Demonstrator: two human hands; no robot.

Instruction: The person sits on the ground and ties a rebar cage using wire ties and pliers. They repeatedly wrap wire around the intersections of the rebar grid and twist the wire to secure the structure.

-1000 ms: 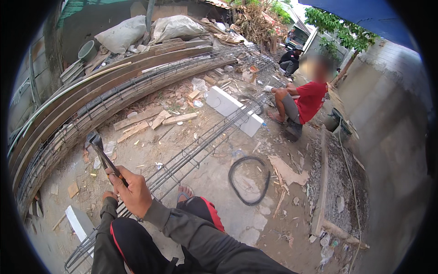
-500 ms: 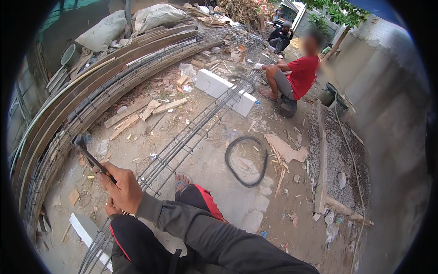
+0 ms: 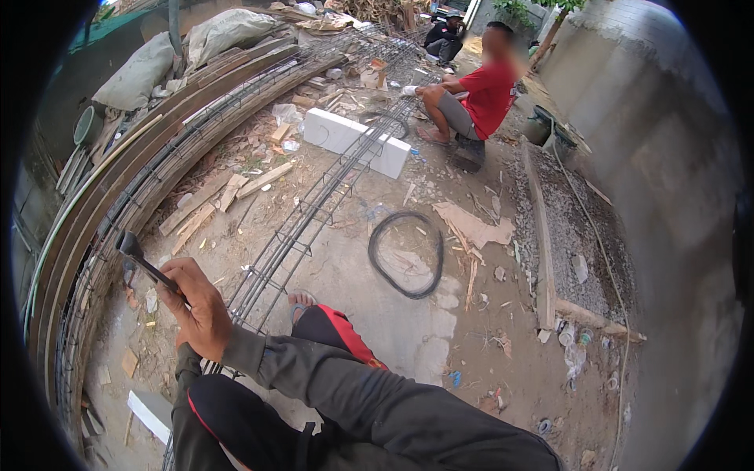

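My right hand (image 3: 206,308) is closed round the handle of a dark metal pincer-like tool (image 3: 143,258), whose blunt, rounded head points up and to the left. Just behind and below it, my left hand (image 3: 181,339) shows only a sliver past its grey cuff; its fingers are hidden. Both hands are over the near end of a long rebar cage (image 3: 296,229), made of thin rods tied with square stirrups. The cage runs away from me between my legs, across a white block (image 3: 330,132) farther off and over another white block (image 3: 149,414) close by.
A coil of black wire (image 3: 375,250) lies on the ground ahead. On the left are stacked timbers (image 3: 149,141), more rebar and sacks (image 3: 141,74). A person in red (image 3: 491,98) sits at the cage's far part; another person (image 3: 445,39) crouches beyond. Gravel (image 3: 585,235) lies behind boards at right.
The view has shifted, so the scene sits lower left. My right hand has tilted slightly with the tool, and my left hand is more hidden behind it. The person in red has raised their head.
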